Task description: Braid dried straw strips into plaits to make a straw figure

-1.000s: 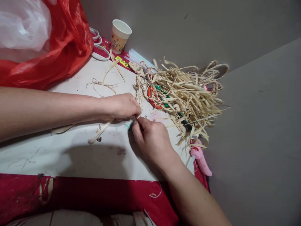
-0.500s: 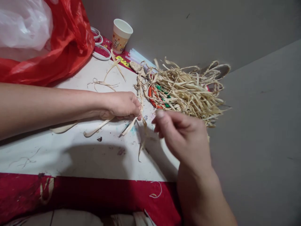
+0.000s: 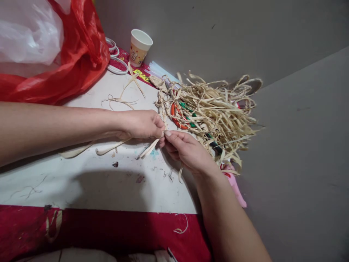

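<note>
My left hand comes in from the left and pinches the lower end of a braided straw cord. Pale loose strips stick out below its fingers. Right against it, my right hand is closed in a pinch on a straw strip, whose tail shows beneath the hand. Thumbs and fingertips nearly touch and hide the spot where the strips meet the braid. Beyond the hands lies a heap of dried straw strips and twisted cords, with red-orange scissors-like handles and a green item among them.
A red plastic bag fills the far left. A paper cup, white rings and pale sticks stand along the back. Loose strips lie on the white board over red cloth. A grey wall borders the right; a pink item rests near it.
My right hand has moved left and down to my left hand and closed on a strip. The left hand keeps its pinch. The pink item has come into view behind my right forearm.
</note>
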A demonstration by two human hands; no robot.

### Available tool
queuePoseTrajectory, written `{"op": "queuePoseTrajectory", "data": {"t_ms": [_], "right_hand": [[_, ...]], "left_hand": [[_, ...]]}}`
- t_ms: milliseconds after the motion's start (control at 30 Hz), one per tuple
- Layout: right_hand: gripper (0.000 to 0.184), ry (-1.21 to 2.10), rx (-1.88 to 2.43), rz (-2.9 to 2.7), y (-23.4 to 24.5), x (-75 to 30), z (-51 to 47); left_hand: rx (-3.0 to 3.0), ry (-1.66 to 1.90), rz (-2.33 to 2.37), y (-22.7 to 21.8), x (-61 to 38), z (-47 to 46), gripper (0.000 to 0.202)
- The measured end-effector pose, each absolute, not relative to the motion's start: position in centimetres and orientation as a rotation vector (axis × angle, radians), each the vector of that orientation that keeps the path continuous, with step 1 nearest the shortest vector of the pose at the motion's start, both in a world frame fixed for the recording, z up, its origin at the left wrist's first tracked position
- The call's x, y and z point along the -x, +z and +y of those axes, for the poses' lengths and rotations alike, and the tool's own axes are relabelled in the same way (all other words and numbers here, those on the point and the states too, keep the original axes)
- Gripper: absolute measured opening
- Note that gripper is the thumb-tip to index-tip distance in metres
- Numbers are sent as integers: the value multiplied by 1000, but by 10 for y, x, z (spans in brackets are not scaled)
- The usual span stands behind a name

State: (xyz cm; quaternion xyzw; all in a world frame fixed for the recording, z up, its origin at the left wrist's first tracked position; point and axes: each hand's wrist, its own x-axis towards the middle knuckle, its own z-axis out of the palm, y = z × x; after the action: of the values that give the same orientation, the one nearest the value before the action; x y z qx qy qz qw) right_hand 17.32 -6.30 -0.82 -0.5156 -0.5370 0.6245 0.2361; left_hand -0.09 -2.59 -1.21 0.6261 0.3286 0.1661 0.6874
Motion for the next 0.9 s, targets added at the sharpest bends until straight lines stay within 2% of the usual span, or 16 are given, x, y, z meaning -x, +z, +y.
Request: {"op": "queuePoseTrajectory", "data": {"t_ms": [167,300,700,900], "right_hand": [[37,1954,1342,-1312,-9,-174,-58],[34,1937,1347,-1261,-12,-172,-59],[22,1675,1546,-1265,-14,-160,-65],[35,1793,1464,-1146,-10,-159,-67]], "left_hand": [[-1771,311,817,-12,4,-22,11],[-1878,234,856,-5,5,-23,11],[-1220,106,872,8,1,-33,16],[-1254,87,933,1,-8,-49,15]]}}
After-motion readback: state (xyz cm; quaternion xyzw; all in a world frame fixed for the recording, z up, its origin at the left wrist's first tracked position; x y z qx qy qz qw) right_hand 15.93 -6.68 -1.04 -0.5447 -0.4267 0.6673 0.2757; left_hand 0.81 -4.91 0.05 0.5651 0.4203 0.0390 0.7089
